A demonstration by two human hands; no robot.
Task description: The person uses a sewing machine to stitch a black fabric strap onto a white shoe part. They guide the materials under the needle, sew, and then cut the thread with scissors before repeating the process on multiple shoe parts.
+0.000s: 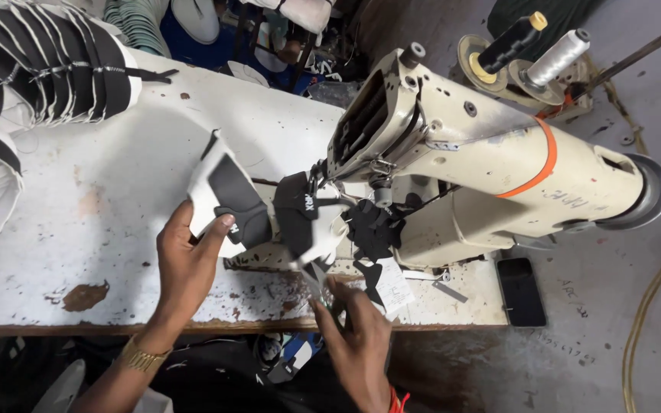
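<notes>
— Head view: what am I seeing in my left hand (189, 264)?

— I'm gripping a black-and-white shoe upper (223, 200) there, thumb on its face, raised over the white table (101, 229).

— And my right hand (357, 340)?

— It's closing around small scissors (317, 279), tips meeting a second upper (304, 218) that's hanging at the sewing machine (453, 160) needle.

— Anything nearby?

— A phone (520, 291) is lying by the machine; stacked uppers (47, 65) are sitting far left.

A shoe-stitching workshop: an industrial sewing machine (491, 168) (thread cones (556, 57) behind) on a worn worktable (78, 229), stacked uppers (47, 65).
</notes>
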